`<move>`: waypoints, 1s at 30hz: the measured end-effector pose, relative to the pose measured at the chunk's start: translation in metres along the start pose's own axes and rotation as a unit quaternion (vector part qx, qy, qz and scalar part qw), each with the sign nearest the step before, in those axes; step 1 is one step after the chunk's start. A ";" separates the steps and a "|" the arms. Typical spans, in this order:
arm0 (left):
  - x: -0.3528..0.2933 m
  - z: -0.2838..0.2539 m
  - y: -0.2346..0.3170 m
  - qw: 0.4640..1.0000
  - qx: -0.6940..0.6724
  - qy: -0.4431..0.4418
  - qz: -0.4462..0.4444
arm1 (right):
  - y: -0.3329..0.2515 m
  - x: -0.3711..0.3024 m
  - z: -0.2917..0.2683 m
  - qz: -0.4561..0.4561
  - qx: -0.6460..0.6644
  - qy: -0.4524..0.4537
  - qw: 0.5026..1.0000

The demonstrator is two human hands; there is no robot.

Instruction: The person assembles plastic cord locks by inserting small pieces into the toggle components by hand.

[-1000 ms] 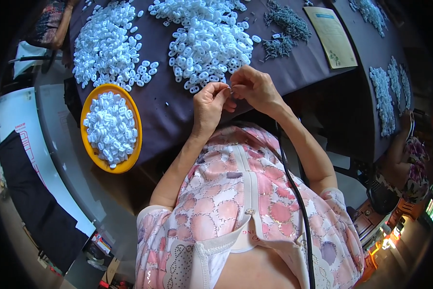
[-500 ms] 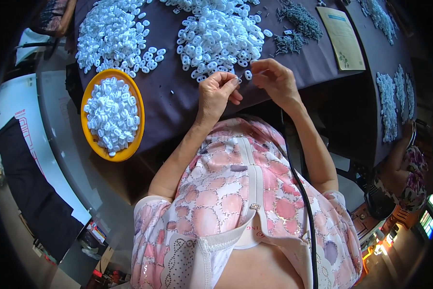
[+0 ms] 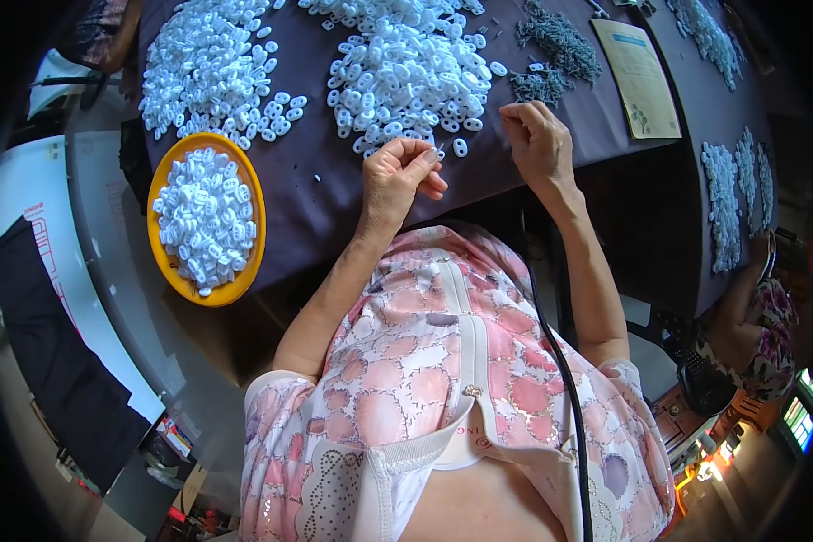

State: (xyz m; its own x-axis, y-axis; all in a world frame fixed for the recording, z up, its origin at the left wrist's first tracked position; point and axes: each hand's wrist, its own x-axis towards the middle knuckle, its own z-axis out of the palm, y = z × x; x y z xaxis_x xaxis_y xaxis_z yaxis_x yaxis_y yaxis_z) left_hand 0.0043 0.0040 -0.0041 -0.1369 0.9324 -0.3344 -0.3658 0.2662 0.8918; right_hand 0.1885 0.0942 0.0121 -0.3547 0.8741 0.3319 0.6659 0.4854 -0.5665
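My left hand (image 3: 391, 188) pinches a small white oval plastic piece (image 3: 439, 154) between thumb and forefinger. A thin dark sliver seems to stick up from that piece. My right hand (image 3: 542, 149) is raised to the right, apart from the left, its fingers curled together. Whether anything tiny is between those fingertips cannot be seen. Just beyond my left hand lies a big heap of white oval pieces (image 3: 406, 77), each with two holes. One loose white piece (image 3: 460, 147) rests between my hands. Small grey pin-like pieces (image 3: 540, 88) are piled beyond my right hand.
A yellow oval tray (image 3: 229, 293) full of white pieces stands at the table's left edge. Another white heap (image 3: 203, 72) lies behind it. A tan envelope (image 3: 637, 81) is at the right. Farther right, a person's arm (image 3: 741, 294) is near more white piles (image 3: 723, 208).
My right hand has drawn away from the left, to the right and toward the grey pieces. My left hand keeps its pinch on the white piece, nearly in place.
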 end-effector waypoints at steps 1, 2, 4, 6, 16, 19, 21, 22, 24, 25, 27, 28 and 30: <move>0.000 -0.002 -0.002 1.000 -0.010 -0.001 0.003 | -0.004 0.000 0.001 -0.008 0.013 -0.007 1.000; 0.000 -0.003 -0.002 1.000 -0.021 -0.002 0.006 | -0.009 -0.001 0.001 -0.016 0.026 -0.014 0.999; 0.000 -0.004 -0.002 1.000 -0.024 -0.002 -0.001 | -0.022 -0.008 0.004 -0.015 0.055 -0.063 0.996; 0.000 -0.004 0.000 1.000 -0.027 -0.002 -0.006 | -0.030 -0.017 0.011 -0.015 0.055 -0.096 0.994; -0.003 -0.005 0.000 0.999 -0.025 -0.020 -0.007 | -0.045 -0.019 0.023 -0.009 0.000 -0.100 0.995; -0.004 -0.005 0.001 0.999 -0.023 -0.024 -0.007 | -0.039 -0.019 0.023 -0.006 0.061 -0.109 0.992; -0.004 -0.006 0.001 0.999 -0.022 -0.026 -0.008 | -0.041 -0.019 0.021 0.037 0.113 -0.102 0.988; -0.004 -0.006 0.000 0.999 -0.020 -0.028 -0.008 | -0.042 -0.018 0.019 0.082 0.165 -0.095 0.978; -0.004 -0.006 0.000 0.999 -0.019 -0.030 -0.008 | -0.033 -0.019 0.021 0.068 0.220 -0.101 0.968; -0.004 -0.006 0.001 0.999 -0.017 -0.032 -0.009 | -0.031 -0.019 0.022 0.055 0.274 -0.106 0.954; -0.004 -0.006 0.001 0.999 -0.014 -0.035 -0.011 | -0.033 -0.020 0.017 0.100 0.312 -0.130 0.936; -0.004 -0.006 0.001 0.999 -0.014 -0.032 -0.011 | -0.035 -0.019 0.015 0.145 0.349 -0.153 0.913; -0.003 -0.005 0.001 0.999 -0.012 -0.031 -0.012 | -0.036 -0.019 0.016 0.155 0.384 -0.149 0.898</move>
State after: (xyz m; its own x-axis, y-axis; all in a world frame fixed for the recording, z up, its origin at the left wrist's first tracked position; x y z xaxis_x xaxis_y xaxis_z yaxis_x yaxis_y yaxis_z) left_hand -0.0005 -0.0002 -0.0038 -0.0708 0.9393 -0.3358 -0.3908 0.2836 0.8757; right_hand 0.1609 0.0607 0.0141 -0.4660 0.8808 -0.0837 0.1538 -0.0125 -0.9880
